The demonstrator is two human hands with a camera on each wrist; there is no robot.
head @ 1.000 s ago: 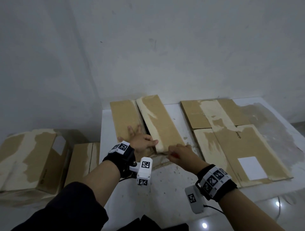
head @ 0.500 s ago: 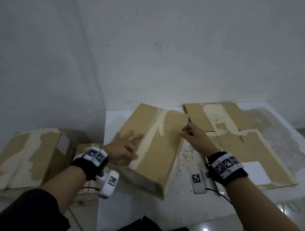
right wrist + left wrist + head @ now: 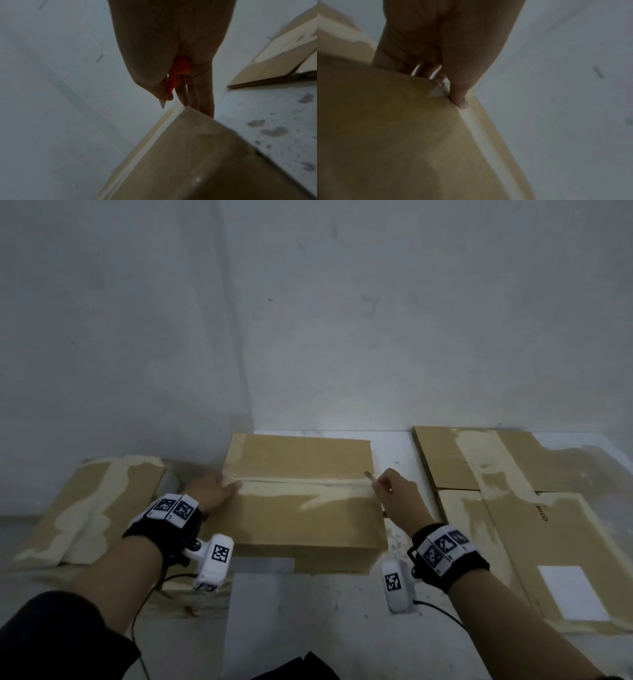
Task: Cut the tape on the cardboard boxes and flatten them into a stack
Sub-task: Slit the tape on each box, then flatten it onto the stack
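Observation:
A closed cardboard box (image 3: 301, 518) lies crosswise on the white table (image 3: 308, 628), with a pale taped seam (image 3: 308, 485) running left to right along its top. My left hand (image 3: 209, 491) rests against the box's left end, thumb (image 3: 460, 100) pressing on the seam, fingers straight down behind the end. My right hand (image 3: 394, 491) is at the right end and grips an orange cutter (image 3: 178, 70). Its blade tip (image 3: 162, 106) sits just off the seam's right end. The box top (image 3: 197, 155) fills the lower wrist views.
Flattened cardboard boxes (image 3: 513, 508) lie on the right part of the table, one bearing a white label (image 3: 572, 594). Left of the table, lower down, stand more cardboard boxes (image 3: 92, 508). A grey wall rises behind. Cardboard crumbs speckle the table.
The box was lifted, turned and set down crosswise with its taped seam on top. My hands went to its two ends, the right one bringing the cutter to the seam.

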